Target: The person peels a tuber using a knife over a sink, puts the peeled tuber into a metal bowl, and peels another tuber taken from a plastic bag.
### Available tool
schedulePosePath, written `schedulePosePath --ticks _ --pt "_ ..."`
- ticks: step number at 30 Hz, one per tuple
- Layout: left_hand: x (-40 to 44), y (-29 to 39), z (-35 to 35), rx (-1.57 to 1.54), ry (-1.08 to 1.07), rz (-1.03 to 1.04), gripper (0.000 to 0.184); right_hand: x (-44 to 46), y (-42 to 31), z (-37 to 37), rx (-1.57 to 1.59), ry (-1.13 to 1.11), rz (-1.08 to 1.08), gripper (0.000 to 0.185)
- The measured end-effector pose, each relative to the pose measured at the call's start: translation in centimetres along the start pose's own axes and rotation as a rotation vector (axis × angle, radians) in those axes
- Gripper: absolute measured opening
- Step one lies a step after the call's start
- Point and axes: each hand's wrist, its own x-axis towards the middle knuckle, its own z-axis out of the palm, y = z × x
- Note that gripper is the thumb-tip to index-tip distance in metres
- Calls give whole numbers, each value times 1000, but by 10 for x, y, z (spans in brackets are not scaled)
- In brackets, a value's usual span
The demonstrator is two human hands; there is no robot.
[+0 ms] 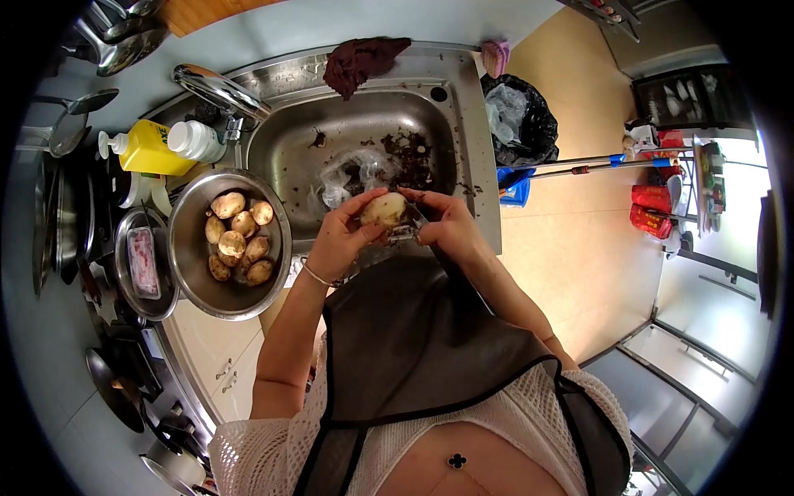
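Potato [383, 210] gripped in left hand [343, 233] over sink [285, 157]; right hand [451, 223] grasping tool [416, 217], probably peeler.

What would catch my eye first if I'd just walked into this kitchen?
Probably the pale, partly peeled potato in the left hand, at the sink's near edge; the right hand holds a small, hard-to-make-out tool beside it. Next, the metal bowl of potatoes left of the sink, and the bright yellow bottle behind it.
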Motion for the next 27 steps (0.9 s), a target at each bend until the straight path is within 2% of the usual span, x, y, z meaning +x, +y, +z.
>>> schedulePosePath --ticks 7,9,10,12,16,18,19,21,23,25,27 --pt "0 -4 0 -51 11 -2 44 2 4 -1 -62 -4 14 58" --pt "0 -4 3 -107 32 -18 44 4 17 0 -103 13 -187 59" --pt "0 -3 6 -49 68 -1 45 3 23 5 -102 14 -186 59" --pt "0 0 11 11 99 12 45 1 32 15 -224 165 -418 60" --pt "-1 6 9 90 81 19 45 1 21 8 -329 128 -407 59" --pt "-3 6 4 88 61 14 45 4 21 -1 -252 -1 -302 59" --pt "-3 3 2 64 52 19 45 4 19 -2 -252 -2 -303 59" --pt "-3 2 1 40 46 23 44 0 10 -1 -130 -46 -169 60" --pt "-2 4 6 69 118 60 43 -3 10 11 -109 -12 -187 60" --pt "-1 8 10 61 121 47 43 0 24 15 -180 104 -312 62" --pt "-1 10 10 56 128 33 43 -2 20 12 -215 65 -312 63"
